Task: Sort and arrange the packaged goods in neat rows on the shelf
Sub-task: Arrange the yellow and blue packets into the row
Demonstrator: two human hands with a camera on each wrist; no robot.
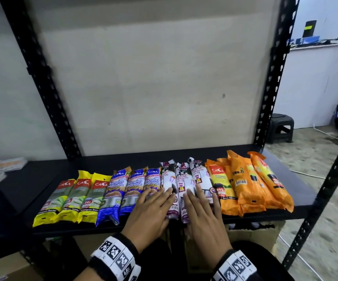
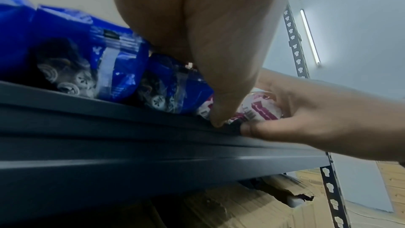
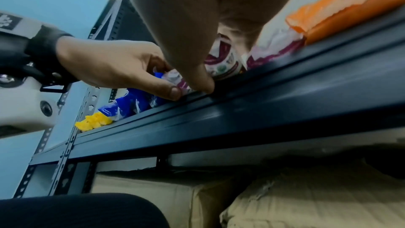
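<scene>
Shelving of black slotted steel fills the head view: a flat dark shelf board [image 1: 87,165] carries one row of plastic-wrapped packets set side by side along its front half, with a pale plaster wall behind and, off to the right, a concrete floor, a dark plastic step stool [image 1: 281,127] and a white cable. From the left the row runs three yellow packets [image 1: 70,199], three blue "Singlet Handle" packets [image 1: 121,187], three white-and-purple "Draw String Bag" packets [image 1: 184,179] and a cluster of orange packets [image 1: 251,185], some of them overlapping. The left hand [image 1: 151,211] lies palm down with straight fingers across the third blue packet and the first white one; the right hand [image 1: 202,216] lies flat the same way over the second and third white ones. Both wrists wear black bands with square coded markers. In the left wrist view the left thumb [image 2: 219,110] points down to the shelf's front lip beside the blue packet ends, while the right hand's thumb and fingers curl round the end of a white-and-purple packet. In the right wrist view both thumbs meet at the front edge, pinching white packet ends; cardboard boxes [image 3: 153,195] sit beneath the shelf.
</scene>
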